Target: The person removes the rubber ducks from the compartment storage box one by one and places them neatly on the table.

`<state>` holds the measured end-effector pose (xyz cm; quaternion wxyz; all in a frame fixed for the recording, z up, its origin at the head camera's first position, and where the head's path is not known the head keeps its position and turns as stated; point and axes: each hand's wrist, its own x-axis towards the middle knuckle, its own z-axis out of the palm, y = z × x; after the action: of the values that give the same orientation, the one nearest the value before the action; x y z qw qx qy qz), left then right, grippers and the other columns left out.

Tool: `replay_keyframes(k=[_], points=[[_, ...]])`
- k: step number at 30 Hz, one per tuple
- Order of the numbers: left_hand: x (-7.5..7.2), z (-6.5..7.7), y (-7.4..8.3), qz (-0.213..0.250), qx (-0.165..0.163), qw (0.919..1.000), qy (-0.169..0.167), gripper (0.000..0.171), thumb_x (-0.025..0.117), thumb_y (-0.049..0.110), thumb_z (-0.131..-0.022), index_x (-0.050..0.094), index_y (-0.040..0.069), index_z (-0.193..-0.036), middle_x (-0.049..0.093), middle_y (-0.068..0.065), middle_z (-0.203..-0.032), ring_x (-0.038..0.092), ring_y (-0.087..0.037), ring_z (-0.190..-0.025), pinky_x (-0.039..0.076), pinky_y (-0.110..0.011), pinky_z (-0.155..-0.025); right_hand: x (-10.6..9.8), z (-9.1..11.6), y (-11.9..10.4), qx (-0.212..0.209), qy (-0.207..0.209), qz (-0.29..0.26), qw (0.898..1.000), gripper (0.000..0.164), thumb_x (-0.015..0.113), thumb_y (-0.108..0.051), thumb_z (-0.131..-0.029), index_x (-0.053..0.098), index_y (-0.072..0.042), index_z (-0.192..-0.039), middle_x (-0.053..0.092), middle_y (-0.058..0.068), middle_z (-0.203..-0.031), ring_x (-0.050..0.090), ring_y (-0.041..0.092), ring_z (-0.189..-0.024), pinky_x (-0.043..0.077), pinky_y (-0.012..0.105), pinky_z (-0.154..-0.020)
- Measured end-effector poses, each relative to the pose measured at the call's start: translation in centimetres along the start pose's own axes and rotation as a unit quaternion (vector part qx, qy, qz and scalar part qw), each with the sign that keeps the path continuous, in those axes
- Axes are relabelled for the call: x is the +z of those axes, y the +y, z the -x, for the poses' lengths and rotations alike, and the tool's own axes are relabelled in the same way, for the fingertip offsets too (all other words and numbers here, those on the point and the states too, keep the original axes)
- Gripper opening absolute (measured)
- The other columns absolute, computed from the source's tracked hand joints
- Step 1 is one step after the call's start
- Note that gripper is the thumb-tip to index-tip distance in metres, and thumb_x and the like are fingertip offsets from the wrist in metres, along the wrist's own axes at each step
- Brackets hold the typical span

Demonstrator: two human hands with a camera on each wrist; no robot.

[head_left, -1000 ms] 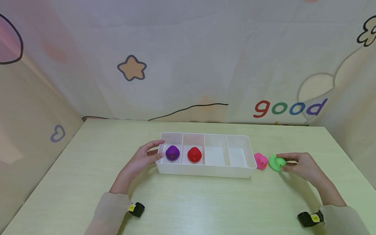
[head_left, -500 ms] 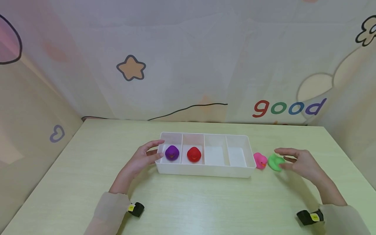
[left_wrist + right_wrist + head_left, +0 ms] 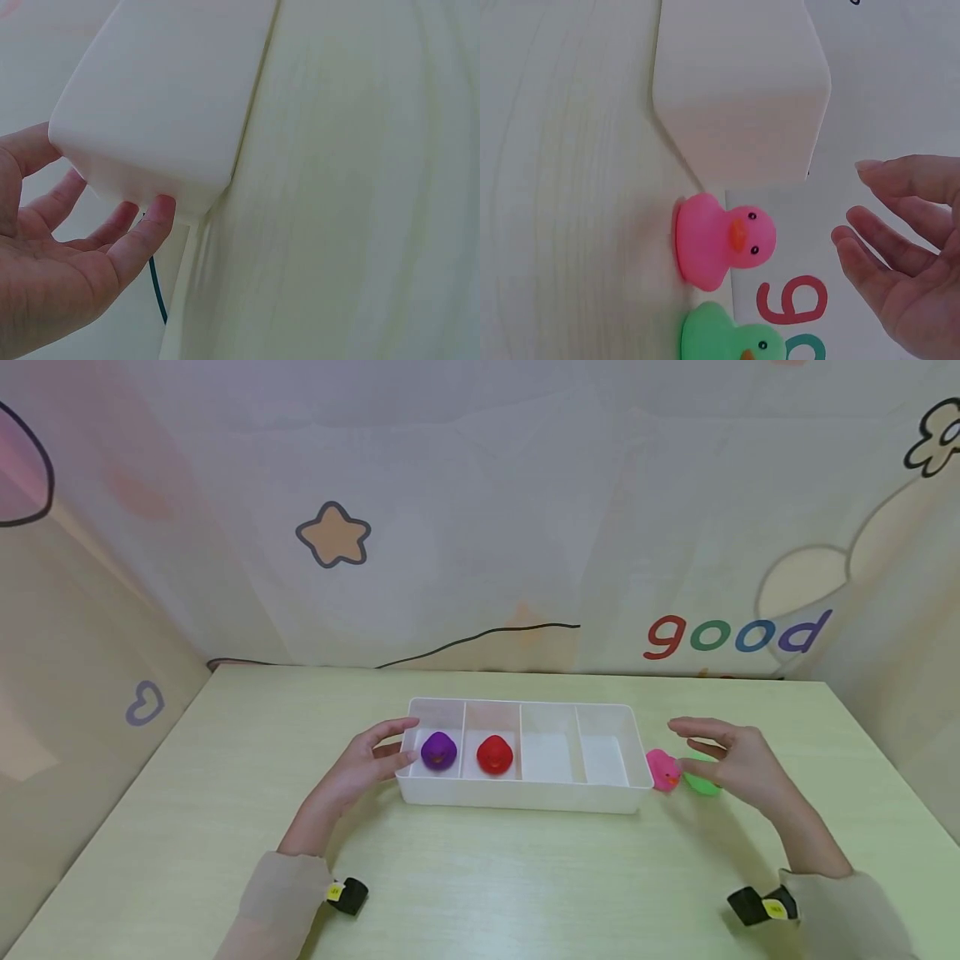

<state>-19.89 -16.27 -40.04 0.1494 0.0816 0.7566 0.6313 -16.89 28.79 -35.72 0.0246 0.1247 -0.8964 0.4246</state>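
My left hand [image 3: 366, 762] rests against the left end of a white divided tray [image 3: 517, 793], its fingertips touching the end wall [image 3: 142, 169]. In the tray's leftmost compartment sits a purple toy duck [image 3: 438, 751]. A red toy duck [image 3: 495, 755] sits in the compartment beside it. My right hand [image 3: 738, 764] hovers off the tray's right end, fingers spread apart and holding nothing. Below it, a pink rubber duck [image 3: 716, 240] stands upright just off the tray's end. Beyond that is a green rubber duck [image 3: 716, 337], partly hidden by my hand in the head view.
The tray's two right compartments [image 3: 577, 752] show bare floors. All of it stands on a pale wooden table [image 3: 525, 885]. A printed cloth backdrop [image 3: 480, 527] rises behind the table's far edge.
My right hand has let go of the green duck, lifted and moved left towards the pink duck. The green duck stays on the table. My left hand and the tray keep their places.
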Motion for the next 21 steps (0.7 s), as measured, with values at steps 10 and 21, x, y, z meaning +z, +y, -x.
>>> replay_keyframes(k=[10,21], points=[[0.0,0.1,0.1,0.0,-0.001,1.0,-0.001,0.054,0.063,0.015,-0.086,0.042,0.009,-0.135,0.03,-0.013,-0.142,0.038,-0.035,-0.125,0.043,-0.043,-0.094,2.0,-1.8,-2.9,0.004,-0.028,-0.029,0.999,0.051,0.069,0.0,-0.078,0.05,0.008,-0.124,0.05,0.025,-0.125,0.05,0.04,-0.112,0.044,0.033,-0.087],[0.0,0.1,0.2,-0.005,-0.004,1.0,0.003,0.054,0.063,0.015,-0.086,0.042,0.01,-0.135,0.031,-0.013,-0.141,0.038,-0.035,-0.125,0.043,-0.043,-0.094,4.8,-3.6,-5.7,-0.049,-0.059,-0.085,0.993,0.047,0.068,0.008,-0.075,0.053,0.01,-0.12,0.053,0.025,-0.121,0.051,0.04,-0.11,0.044,0.038,-0.09]])
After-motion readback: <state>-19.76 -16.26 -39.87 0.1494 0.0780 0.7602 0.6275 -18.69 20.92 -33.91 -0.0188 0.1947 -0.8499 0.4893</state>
